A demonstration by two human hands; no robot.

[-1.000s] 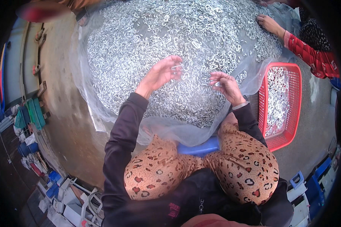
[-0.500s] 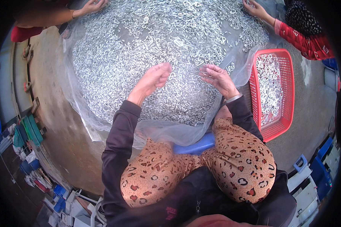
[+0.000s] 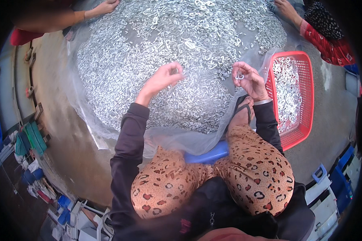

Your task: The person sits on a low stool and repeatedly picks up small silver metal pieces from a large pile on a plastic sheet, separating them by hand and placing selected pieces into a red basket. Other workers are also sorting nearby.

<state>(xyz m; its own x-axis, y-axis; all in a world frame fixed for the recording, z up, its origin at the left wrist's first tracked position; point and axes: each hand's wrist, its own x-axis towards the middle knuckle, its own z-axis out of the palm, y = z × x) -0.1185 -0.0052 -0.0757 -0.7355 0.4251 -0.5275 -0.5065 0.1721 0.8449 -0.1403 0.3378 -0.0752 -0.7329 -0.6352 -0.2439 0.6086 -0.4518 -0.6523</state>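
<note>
A wide heap of small silvery-white pellets (image 3: pixel 149 108) covers a translucent sheet (image 3: pixel 169 138) before me. Paler curved, loop-like pieces (image 3: pixel 190 44) lie scattered among them. Over the heap's middle, my left hand (image 3: pixel 160 81) is closed, thumb and fingertips drawn together; whatever they pinch is too small to make out. My right hand (image 3: pixel 251 82) is at the heap's right side, near a red basket (image 3: pixel 310 88). Between its thumb and fingers is a small white curved piece (image 3: pixel 239 75). Many similar white curved pieces (image 3: pixel 285 94) fill the basket.
Another person's hand (image 3: pixel 103 8) reaches over the far left of the heap, and a red-sleeved person's hand (image 3: pixel 285 10) is at the far right. My sandalled foot (image 3: pixel 243 112) rests beside the heap. A blue stool (image 3: pixel 207 154) shows between my legs.
My right hand has moved right, toward the basket, with the white curved piece in its fingers. My left hand has turned slightly. The hand at the far right has shifted right.
</note>
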